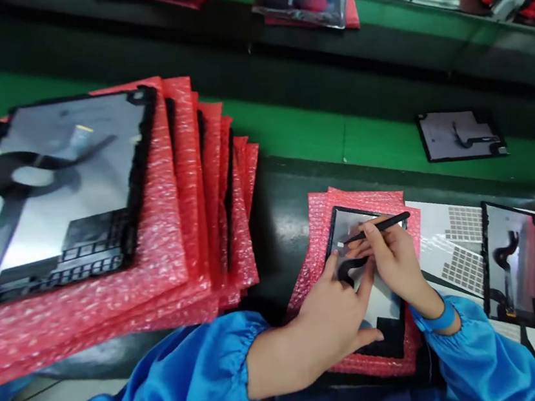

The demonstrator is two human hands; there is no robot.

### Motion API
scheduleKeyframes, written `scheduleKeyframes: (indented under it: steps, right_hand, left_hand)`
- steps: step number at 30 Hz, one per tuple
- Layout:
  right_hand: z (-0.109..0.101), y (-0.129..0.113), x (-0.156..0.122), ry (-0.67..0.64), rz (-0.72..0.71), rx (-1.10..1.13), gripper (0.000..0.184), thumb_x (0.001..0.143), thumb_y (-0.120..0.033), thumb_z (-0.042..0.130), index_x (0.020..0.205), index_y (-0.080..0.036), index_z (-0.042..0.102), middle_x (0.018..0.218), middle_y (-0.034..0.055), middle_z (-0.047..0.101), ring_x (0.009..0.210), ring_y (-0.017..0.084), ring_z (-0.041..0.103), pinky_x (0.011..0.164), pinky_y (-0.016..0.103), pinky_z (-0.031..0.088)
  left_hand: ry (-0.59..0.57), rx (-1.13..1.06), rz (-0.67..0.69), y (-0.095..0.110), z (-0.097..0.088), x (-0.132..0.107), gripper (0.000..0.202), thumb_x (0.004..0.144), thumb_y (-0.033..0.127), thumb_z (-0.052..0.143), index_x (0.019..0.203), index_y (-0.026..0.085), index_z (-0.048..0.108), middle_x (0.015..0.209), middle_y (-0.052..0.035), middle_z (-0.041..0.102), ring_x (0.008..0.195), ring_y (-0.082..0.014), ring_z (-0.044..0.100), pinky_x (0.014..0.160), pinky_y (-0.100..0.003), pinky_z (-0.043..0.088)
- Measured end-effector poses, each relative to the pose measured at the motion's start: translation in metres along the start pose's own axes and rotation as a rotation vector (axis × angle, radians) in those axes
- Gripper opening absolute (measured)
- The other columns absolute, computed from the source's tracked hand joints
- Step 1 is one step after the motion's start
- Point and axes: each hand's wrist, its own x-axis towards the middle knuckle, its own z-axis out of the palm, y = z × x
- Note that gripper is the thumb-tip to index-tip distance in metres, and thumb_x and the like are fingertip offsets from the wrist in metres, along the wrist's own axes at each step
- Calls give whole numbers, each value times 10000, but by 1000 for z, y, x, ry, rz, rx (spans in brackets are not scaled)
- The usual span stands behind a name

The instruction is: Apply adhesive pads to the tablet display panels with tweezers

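Observation:
In front of me a tablet-like display panel [382, 307] lies back side up on red bubble-wrap sheets [320, 210]. It has a silvery back, a black frame and a black flex cable [347, 267]. My left hand [333, 313] rests on the panel, fingers spread, the index fingertip close to a small white piece [340, 244]. Closed around slim black tweezers [382, 225], my right hand [395, 263] leans over the panel's upper part. The pointed tip is beside the white piece; whether they touch I cannot tell. A blue band circles the right wrist.
On the left stands a tall stack of red bubble-wrap sheets [165, 239] with a large panel [95, 189] on top. To the right lie white sheets with small squares [463, 225] and another panel [517, 267]. One more panel [461, 134] sits on the green conveyor surface [288, 133].

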Motion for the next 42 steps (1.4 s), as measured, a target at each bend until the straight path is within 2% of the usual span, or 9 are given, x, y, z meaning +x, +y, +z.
scheduleKeyframes:
  steps: [4, 8, 18, 26, 29, 31, 33, 36, 42]
  right_hand:
    - [9, 9, 4, -14, 13, -73, 417, 1015, -636, 620, 1025, -221, 651, 805, 63, 811, 707, 226, 816, 662, 335, 695]
    - [8, 10, 3, 3, 12, -145, 425, 1015, -625, 629, 1048, -204, 680, 785, 73, 812, 700, 226, 814, 645, 322, 688]
    - [8, 9, 1, 6, 25, -212, 442, 1033, -602, 613, 1091, -172, 696, 822, 84, 814, 709, 224, 808, 658, 319, 674]
    - [12, 11, 6, 14, 38, -114, 462, 1005, -634, 635, 1084, -181, 670, 803, 68, 805, 693, 222, 811, 636, 316, 676]
    - [2, 4, 1, 76, 14, 1, 483, 969, -660, 669, 1030, -182, 648, 767, 68, 805, 638, 223, 805, 580, 310, 671]
    - [-13, 1, -8, 131, -27, 46, 462, 962, -644, 691, 997, -186, 643, 748, 68, 807, 602, 225, 800, 562, 311, 671]
    - [-32, 3, -18, 189, -62, 59, 428, 963, -615, 709, 977, -192, 643, 730, 66, 808, 581, 229, 796, 573, 324, 679]
    - [-56, 16, -29, 220, -64, 51, 442, 946, -625, 726, 965, -190, 648, 717, 83, 810, 617, 252, 810, 622, 353, 691]
    - [-70, 46, -27, 256, -32, 121, 534, 912, -689, 722, 996, -167, 651, 768, 120, 825, 666, 276, 822, 672, 380, 688]
  left_hand:
    - [-15, -17, 7, -2, 6, 1, 1121, 757, 906, 656, 1412, -2, 604, 878, -201, 811, 622, -315, 748, 1188, -591, 352]
    - [-45, -36, 3, 0, 6, 2, 1068, 755, 890, 680, 1358, 10, 632, 707, -143, 779, 535, -298, 698, 1134, -603, 394]
    - [-102, -78, 17, -9, -2, 5, 973, 717, 888, 715, 1282, 96, 698, 682, -99, 779, 521, -282, 695, 1161, -579, 407]
    - [-71, -202, 50, -26, -1, 9, 1059, 630, 926, 739, 1254, 72, 704, 804, -154, 805, 687, -333, 767, 1186, -585, 395]
    - [-3, -222, 73, -28, -9, 4, 1053, 695, 902, 718, 1338, 71, 650, 782, -133, 798, 710, -333, 775, 1170, -567, 424]
    - [26, -294, -4, -29, -17, -4, 765, 884, 788, 633, 1274, 130, 658, 772, -94, 786, 719, -305, 775, 1046, -503, 530]
    - [0, -345, -260, -31, -20, -13, 471, 1058, 585, 462, 1150, 166, 658, 783, -95, 769, 730, -302, 773, 828, -441, 585]
    - [-79, -401, -664, -35, -14, -21, 334, 1096, 370, 354, 1095, 162, 616, 867, -156, 758, 758, -349, 762, 665, -420, 537]
    - [109, -638, -693, -38, -2, -15, 223, 1062, 241, 342, 913, 224, 508, 969, -106, 649, 874, -275, 690, 788, -387, 498]
